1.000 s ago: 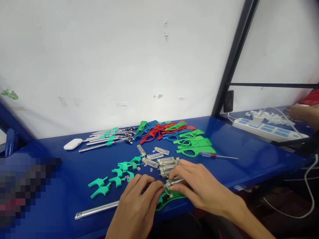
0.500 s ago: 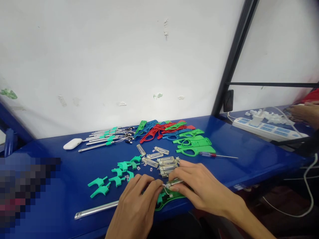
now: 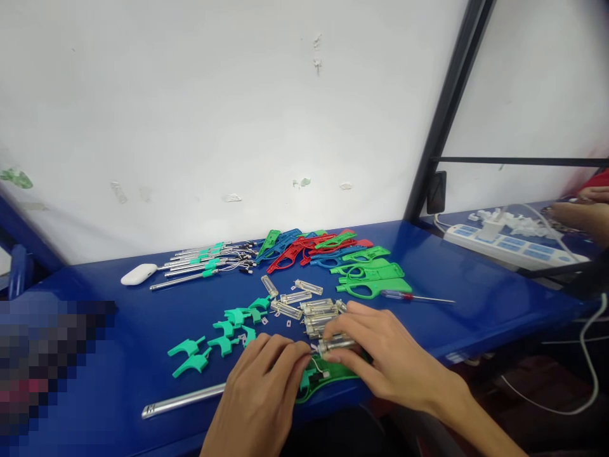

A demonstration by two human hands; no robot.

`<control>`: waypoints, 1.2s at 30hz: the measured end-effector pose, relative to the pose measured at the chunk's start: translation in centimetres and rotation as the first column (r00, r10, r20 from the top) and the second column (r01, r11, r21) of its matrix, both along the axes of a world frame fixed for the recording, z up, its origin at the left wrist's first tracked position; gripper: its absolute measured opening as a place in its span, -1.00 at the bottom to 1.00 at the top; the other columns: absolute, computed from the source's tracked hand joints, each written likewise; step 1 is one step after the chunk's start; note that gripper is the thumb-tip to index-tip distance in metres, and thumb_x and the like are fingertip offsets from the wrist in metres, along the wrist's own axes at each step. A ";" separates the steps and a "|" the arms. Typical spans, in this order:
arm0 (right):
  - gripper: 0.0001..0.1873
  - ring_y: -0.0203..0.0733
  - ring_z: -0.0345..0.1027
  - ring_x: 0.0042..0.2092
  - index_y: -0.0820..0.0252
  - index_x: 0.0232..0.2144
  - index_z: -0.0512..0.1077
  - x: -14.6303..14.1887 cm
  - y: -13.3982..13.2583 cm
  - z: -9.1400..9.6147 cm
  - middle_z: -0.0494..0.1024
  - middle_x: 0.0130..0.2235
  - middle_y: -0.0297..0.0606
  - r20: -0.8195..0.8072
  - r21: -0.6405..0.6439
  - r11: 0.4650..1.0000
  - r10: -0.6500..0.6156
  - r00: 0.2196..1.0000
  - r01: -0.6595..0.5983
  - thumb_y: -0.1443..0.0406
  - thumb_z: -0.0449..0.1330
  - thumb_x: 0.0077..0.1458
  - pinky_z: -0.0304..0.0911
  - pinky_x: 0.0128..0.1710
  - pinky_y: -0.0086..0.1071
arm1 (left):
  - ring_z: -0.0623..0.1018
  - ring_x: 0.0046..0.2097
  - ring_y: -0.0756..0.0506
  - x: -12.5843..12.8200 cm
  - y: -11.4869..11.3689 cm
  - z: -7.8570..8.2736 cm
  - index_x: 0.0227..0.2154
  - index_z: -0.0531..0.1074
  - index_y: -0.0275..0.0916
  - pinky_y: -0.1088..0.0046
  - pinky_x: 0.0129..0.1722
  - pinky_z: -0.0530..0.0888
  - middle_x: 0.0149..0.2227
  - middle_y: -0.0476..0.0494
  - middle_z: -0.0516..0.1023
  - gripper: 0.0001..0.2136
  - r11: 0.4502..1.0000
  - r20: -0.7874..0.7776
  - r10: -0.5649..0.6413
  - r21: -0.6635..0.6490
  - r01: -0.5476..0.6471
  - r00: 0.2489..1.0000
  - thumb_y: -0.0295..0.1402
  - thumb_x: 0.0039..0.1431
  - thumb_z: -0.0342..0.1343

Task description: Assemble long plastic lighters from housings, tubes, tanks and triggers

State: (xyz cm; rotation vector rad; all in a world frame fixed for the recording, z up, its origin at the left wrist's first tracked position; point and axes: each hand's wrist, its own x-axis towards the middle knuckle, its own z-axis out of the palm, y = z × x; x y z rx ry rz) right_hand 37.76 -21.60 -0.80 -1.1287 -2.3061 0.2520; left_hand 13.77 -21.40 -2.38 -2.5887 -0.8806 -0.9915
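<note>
Thumb and fingers of my right hand [image 3: 375, 352] grip a clear lighter fuel tank [image 3: 335, 344] with a metal end. My left hand [image 3: 266, 387] is closed, its fingertips pinched beside the tank's end at a tiny pale piece that I cannot make out. Below both hands lies a green lighter handle shell [image 3: 328, 379], partly covered by them, with a white wire and a black part in it. A silver lighter tube [image 3: 185, 401] runs left from under my left hand. More clear fuel tanks [image 3: 318, 307] lie just beyond my fingers.
Teal triggers [image 3: 223, 344] are scattered left of the tanks. Finished-looking tubes with wires [image 3: 204, 263], a white case [image 3: 138, 274] and coloured handle shells [image 3: 328, 251] lie farther back. A screwdriver [image 3: 413, 297] is at right. A power strip [image 3: 509, 247] and another person's hand [image 3: 583, 212] are beyond the frame post.
My right hand has shifted slightly with the fuel tank, which shows more plainly between the fingers. My left hand stays nearly in place.
</note>
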 end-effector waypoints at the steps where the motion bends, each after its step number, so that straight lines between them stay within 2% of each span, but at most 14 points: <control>1: -0.83 -0.12 0.44 -0.06 0.03 -0.08 0.44 0.0 0.0 0.0 0.65 -0.11 -0.38 0.001 0.006 1.000 0.000 1.000 0.000 0.11 0.15 0.49 0.19 -0.10 -0.27 | 0.62 -0.21 -0.12 0.0 0.0 0.0 -0.04 0.43 -0.21 0.28 -0.12 0.52 -0.18 -0.03 0.66 -0.77 1.000 -0.001 0.000 -0.001 0.000 1.000 -0.52 0.56 -0.13; 8: -0.85 -0.16 0.45 -0.10 0.03 -0.08 0.45 0.0 0.2 -0.2 0.66 -0.14 -0.41 -0.024 0.081 0.997 0.005 1.000 -0.003 0.12 0.20 0.46 0.19 -0.15 -0.31 | 0.61 -0.22 -0.13 -0.1 0.1 -0.2 -0.04 0.43 -0.21 0.27 -0.13 0.51 -0.18 -0.03 0.66 -0.78 1.000 0.003 0.005 0.004 -0.005 1.000 -0.51 0.56 -0.13; 14: -0.78 -0.16 0.42 -0.18 0.07 -0.13 0.48 0.0 0.4 -0.5 0.66 -0.20 -0.38 -0.057 0.144 0.989 0.028 0.998 -0.020 0.09 0.17 0.47 0.15 -0.21 -0.30 | 0.60 -0.22 -0.15 -0.1 0.0 -0.3 -0.03 0.43 -0.22 0.26 -0.14 0.50 -0.19 -0.03 0.66 -0.79 1.000 0.009 0.008 0.005 -0.008 1.000 -0.50 0.56 -0.12; 19: -0.68 -0.20 0.31 -0.30 0.13 -0.27 0.48 -0.2 0.7 -0.4 0.57 -0.35 -0.36 -0.025 0.186 0.981 0.055 0.998 -0.049 0.13 0.10 0.52 0.08 -0.29 -0.30 | 0.59 -0.23 -0.14 0.1 0.0 -0.3 -0.05 0.43 -0.21 0.27 -0.15 0.50 -0.20 -0.03 0.65 -0.79 1.000 0.009 0.008 -0.002 -0.008 1.000 -0.49 0.56 -0.11; 24: -0.58 -0.23 0.22 -0.35 0.16 -0.41 0.41 -0.7 0.9 -0.2 0.49 -0.42 -0.36 -0.077 0.149 0.987 0.062 0.995 -0.050 0.16 0.07 0.53 0.03 -0.32 -0.30 | 0.60 -0.23 -0.13 0.0 0.0 -0.4 -0.05 0.43 -0.21 0.27 -0.14 0.50 -0.20 -0.03 0.65 -0.79 1.000 0.011 0.000 -0.002 0.000 1.000 -0.49 0.56 -0.12; 30: -0.55 -0.24 0.23 -0.35 0.16 -0.44 0.38 -0.9 0.9 -0.1 0.47 -0.44 -0.37 -0.114 0.100 0.995 0.040 0.993 -0.028 0.15 0.05 0.53 0.01 -0.32 -0.32 | 0.63 -0.19 -0.14 -0.1 0.1 -0.6 0.06 0.43 -0.23 0.22 -0.05 0.51 -0.15 -0.06 0.67 -0.75 1.000 0.007 -0.002 -0.004 0.002 1.000 -0.48 0.57 -0.13; 36: -0.56 -0.24 0.22 -0.34 0.15 -0.44 0.37 -1.0 0.9 -0.1 0.46 -0.44 -0.39 -0.118 0.094 0.995 0.033 0.992 -0.022 0.16 0.07 0.53 -0.01 -0.32 -0.33 | 0.62 -0.19 -0.12 -0.1 0.1 -0.2 0.01 0.46 -0.23 0.27 -0.05 0.51 -0.16 -0.04 0.67 -0.75 1.000 0.006 -0.026 -0.008 0.026 1.000 -0.50 0.57 -0.13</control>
